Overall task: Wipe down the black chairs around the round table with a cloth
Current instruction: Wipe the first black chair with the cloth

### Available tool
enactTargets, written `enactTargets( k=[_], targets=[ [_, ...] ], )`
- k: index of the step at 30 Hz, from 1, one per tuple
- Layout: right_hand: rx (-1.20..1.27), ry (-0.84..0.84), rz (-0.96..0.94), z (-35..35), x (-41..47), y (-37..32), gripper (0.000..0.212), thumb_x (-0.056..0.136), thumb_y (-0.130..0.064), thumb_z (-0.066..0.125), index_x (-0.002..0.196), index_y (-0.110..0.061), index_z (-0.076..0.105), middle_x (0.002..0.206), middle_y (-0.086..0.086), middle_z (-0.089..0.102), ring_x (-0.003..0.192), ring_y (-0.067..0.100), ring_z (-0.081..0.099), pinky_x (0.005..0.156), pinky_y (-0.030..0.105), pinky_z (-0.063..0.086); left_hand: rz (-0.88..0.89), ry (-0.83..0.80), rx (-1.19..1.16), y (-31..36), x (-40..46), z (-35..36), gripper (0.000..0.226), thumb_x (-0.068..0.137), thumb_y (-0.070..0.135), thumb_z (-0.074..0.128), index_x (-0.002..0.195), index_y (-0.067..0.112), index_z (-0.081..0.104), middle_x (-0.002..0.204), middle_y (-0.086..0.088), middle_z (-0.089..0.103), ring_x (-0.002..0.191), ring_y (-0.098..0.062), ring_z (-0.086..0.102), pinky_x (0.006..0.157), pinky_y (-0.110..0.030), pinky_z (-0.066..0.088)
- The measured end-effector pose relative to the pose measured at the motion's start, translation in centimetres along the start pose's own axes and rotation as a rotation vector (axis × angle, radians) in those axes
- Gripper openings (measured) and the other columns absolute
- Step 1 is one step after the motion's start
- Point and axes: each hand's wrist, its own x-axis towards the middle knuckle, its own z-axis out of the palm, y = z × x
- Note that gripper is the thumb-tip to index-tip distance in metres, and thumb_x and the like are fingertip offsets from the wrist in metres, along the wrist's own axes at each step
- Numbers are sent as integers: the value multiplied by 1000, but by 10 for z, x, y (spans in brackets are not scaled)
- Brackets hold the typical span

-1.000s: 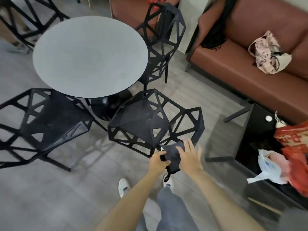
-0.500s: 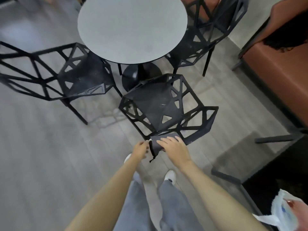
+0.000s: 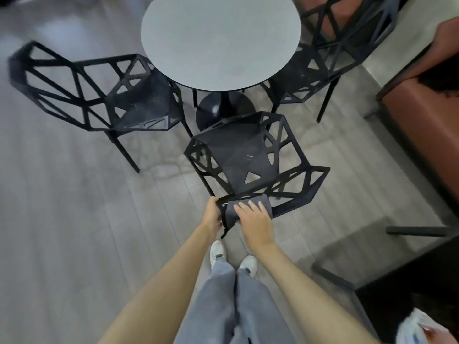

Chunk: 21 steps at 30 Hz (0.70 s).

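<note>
- The nearest chair [image 3: 250, 157] stands at the centre of the frame with its seat turned toward the round worktop [image 3: 221, 40], so its top back rail is the closest part to the person and the natural place to start wiping.
- A grey cloth [image 3: 246, 208] is draped over that rail, just below centre of the frame, wrapped so it covers the top and hangs down the near side.
- The right hand [image 3: 255, 222] lies flat on the cloth, its fingers [image 3: 248, 207] straight and close together, pressing the fabric onto the rail; a flat palm probably spreads pressure along the bar.
- The left hand [image 3: 212, 214] has its fingers curled round the rail's left corner beside the cloth's edge, seemingly to steady the light frame against the push; whether it also pinches the cloth I cannot tell.
- Two more chairs wait untouched: one at left [image 3: 104, 95], one at upper right [image 3: 330, 58].
</note>
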Motion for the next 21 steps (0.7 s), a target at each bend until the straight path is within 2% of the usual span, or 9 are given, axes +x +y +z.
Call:
enactTargets(
  k=[3, 5, 7, 8, 11, 14, 17, 19, 21],
  targets=[
    [33, 17, -85, -2, 14, -9, 42, 76, -23, 86, 116, -22, 74, 117, -1, 75, 111, 26, 71, 97, 43, 54, 35, -4, -65, -2, 1, -4, 34, 105, 37, 43, 89, 14, 62, 64, -3, 74, 77, -22, 62, 73, -32, 48],
    [75, 60, -133, -10, 4, 20, 47, 74, -11, 85, 119, -23, 74, 120, -2, 75, 112, 23, 71, 99, 45, 53, 67, 11, -19, -8, 7, -8, 36, 102, 45, 43, 116, 19, 63, 92, -7, 78, 97, -25, 66, 94, -35, 47],
    [35, 88, -171, -24, -13, 66, 56, 75, -1, 77, 126, -24, 72, 129, -4, 71, 123, 19, 66, 109, 50, 47, 93, 54, 30, -12, 10, -10, 54, 102, 51, 41, 151, 29, 44, 129, -14, 70, 125, -29, 61, 118, -40, 34],
    [-17, 90, -196, -31, -24, 94, 57, 78, 0, 71, 130, -24, 70, 134, -6, 68, 130, 18, 61, 113, 53, 41, 96, 64, 38, -13, 14, -10, 60, 103, 52, 40, 158, 30, 35, 138, -16, 65, 133, -30, 58, 123, -41, 29],
    [-103, 78, -173, -56, -40, 178, 55, 88, -1, 58, 136, -25, 65, 146, -7, 59, 143, 19, 48, 120, 62, 24, 109, 107, 53, -15, 16, -6, 54, 106, 54, 36, 156, 33, 36, 131, -12, 68, 135, -29, 56, 125, -42, 28],
    [-43, 66, -65, -68, -32, 225, 49, 89, -13, 73, 136, -27, 66, 146, -8, 59, 147, 22, 43, 120, 70, 11, 141, 157, 84, -18, 8, 7, 30, 108, 52, 31, 131, 38, 47, 136, -8, 65, 136, -25, 55, 127, -46, 24],
    [63, 111, -95, -51, -28, 213, 47, 85, -17, 79, 131, -23, 70, 139, -9, 65, 143, 23, 47, 120, 70, 11, 179, 236, 84, -25, 3, 26, 24, 107, 51, 33, 112, 39, 53, 142, -3, 60, 126, -17, 55, 128, -48, 19],
    [117, 134, -137, -37, -30, 186, 49, 82, -19, 82, 129, -21, 70, 136, -8, 67, 138, 23, 53, 121, 65, 19, 177, 264, 61, -29, 1, 41, 32, 103, 55, 36, 120, 34, 54, 151, -1, 55, 134, -14, 50, 128, -46, 18],
    [155, 117, -263, -27, -31, 155, 46, 84, -23, 78, 129, -22, 70, 134, -7, 68, 130, 22, 59, 120, 55, 24, 168, 293, 22, -30, 0, 54, 45, 100, 59, 41, 131, 28, 49, 160, 0, 43, 149, -16, 36, 126, -44, 16]
  ],
)
